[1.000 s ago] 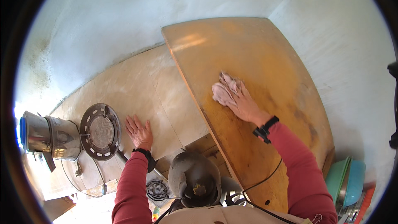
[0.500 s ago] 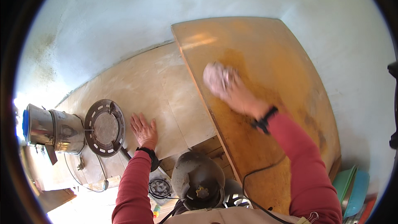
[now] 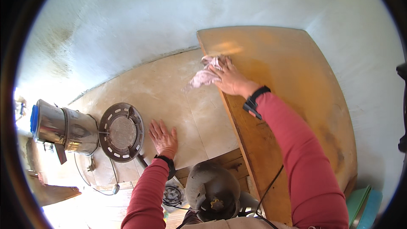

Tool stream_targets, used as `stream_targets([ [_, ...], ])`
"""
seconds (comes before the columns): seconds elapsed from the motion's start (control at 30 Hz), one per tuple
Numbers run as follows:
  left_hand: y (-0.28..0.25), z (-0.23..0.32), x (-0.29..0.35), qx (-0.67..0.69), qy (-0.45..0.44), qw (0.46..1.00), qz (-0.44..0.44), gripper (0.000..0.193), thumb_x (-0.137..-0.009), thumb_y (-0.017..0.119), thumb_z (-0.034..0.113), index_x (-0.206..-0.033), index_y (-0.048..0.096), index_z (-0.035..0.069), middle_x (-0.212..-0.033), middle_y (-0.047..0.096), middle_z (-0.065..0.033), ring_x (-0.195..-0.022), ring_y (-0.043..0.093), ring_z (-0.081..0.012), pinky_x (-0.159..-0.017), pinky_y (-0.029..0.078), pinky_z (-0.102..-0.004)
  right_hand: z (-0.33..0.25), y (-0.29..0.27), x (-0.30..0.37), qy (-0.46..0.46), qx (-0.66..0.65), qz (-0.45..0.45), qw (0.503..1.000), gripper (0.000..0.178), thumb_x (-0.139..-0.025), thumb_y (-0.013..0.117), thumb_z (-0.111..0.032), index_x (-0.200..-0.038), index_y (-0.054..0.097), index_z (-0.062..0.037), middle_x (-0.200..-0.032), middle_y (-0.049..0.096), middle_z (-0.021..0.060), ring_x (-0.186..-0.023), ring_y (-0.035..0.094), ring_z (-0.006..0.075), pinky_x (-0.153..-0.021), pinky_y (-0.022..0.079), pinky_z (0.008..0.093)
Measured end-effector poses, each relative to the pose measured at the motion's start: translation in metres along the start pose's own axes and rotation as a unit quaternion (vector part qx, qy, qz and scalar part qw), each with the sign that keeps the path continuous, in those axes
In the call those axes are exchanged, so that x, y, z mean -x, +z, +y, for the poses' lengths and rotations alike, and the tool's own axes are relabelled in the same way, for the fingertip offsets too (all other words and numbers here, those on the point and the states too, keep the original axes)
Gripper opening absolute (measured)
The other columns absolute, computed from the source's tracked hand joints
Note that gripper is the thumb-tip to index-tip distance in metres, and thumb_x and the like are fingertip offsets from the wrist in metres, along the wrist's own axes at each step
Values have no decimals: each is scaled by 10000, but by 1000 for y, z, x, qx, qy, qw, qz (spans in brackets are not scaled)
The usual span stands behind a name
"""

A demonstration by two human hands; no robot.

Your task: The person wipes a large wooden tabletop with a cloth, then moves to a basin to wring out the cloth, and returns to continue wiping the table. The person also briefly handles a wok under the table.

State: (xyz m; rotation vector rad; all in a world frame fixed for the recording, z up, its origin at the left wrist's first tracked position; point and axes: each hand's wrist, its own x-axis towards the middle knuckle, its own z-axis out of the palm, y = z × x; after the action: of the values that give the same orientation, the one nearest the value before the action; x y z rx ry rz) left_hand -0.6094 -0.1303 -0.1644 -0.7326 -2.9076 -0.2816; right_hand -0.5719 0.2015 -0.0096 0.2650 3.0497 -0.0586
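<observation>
My right hand (image 3: 231,79) presses a pink cloth (image 3: 202,78) against the wooden tabletop (image 3: 292,76) near its left edge. Part of the cloth hangs past that edge over the tiled counter. Wet, darker orange-brown patches show on the wood under and beside my forearm. My left hand (image 3: 164,141) lies flat on the beige tiled counter (image 3: 140,89), fingers spread, holding nothing. Just left of it sits a round metal gas burner (image 3: 121,132) with a slotted rim.
A shiny metal canister appliance (image 3: 70,127) stands left of the burner, with a cord and plug (image 3: 115,188) below. A dark gas cylinder (image 3: 213,186) stands close in front of me. Green and blue basins (image 3: 368,208) are at the lower right, and a pale wall (image 3: 169,12) rises behind.
My right hand has swept the cloth up and to the left, to the tabletop's edge, and the cloth has spread out. My left hand stays on the counter; the view has shifted slightly.
</observation>
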Motion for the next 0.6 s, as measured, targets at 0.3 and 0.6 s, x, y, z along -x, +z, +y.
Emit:
stream_targets([
  [0.3, -2, 0, 0, 10, 5, 1000, -6, 700, -904, 470, 469, -1399, 329, -6, -1485, 223, -259, -1385, 182, -426, -1121, 152, -546, 12, -17, -86, 97, -29, -30, 994, 639, -956, 311, -524, -1495, 228, -191, -1567, 119, 127, -1417, 62, 442, -1162, 72, 482],
  [0.6, -4, 0, -1, 7, 0, 1000, -30, 696, -906, 448, 489, -1395, 349, 3, -1491, 221, -249, -1391, 174, -415, -1125, 137, -538, 33, -21, -121, 92, -38, -42, 994, 618, -978, 243, -502, -1508, 180, -192, -1576, 78, 107, -1437, 32, 389, -1161, 74, 485],
])
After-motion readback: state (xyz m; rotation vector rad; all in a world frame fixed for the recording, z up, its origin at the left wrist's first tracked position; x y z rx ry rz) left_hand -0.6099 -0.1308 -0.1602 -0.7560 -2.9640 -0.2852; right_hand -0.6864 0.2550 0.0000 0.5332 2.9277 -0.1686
